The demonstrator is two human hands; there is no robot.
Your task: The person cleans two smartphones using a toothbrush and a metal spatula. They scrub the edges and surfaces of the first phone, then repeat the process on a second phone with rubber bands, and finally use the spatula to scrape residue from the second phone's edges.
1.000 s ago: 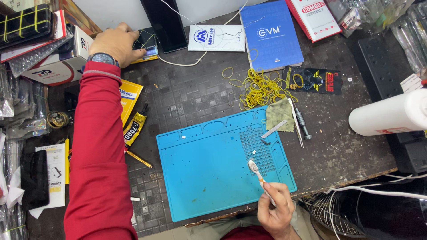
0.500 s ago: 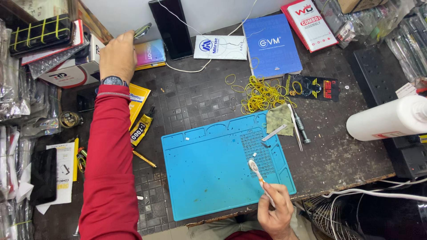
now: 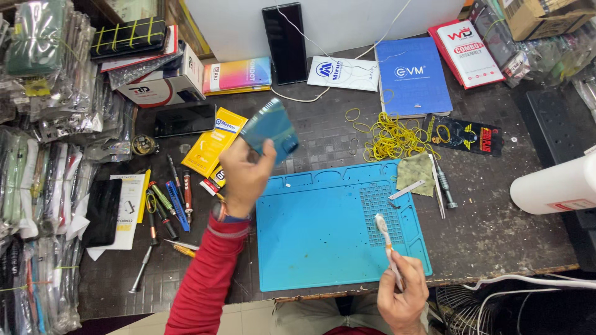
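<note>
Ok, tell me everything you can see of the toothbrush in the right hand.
The toothbrush is slim and whitish, apparently plastic, with a small bristled head at its far end. The right hand grips its lower handle, which looks partly orange near the fingers. It points up and slightly left, head lying over the gridded part of the blue work mat; whether the bristles touch the mat cannot be told. Nothing else touches it.

The blue work mat (image 3: 323, 242) lies mostly bare; right of it, tweezers (image 3: 438, 186), a screwdriver (image 3: 444, 186) and a white bottle (image 3: 552, 186) crowd the way.
</note>
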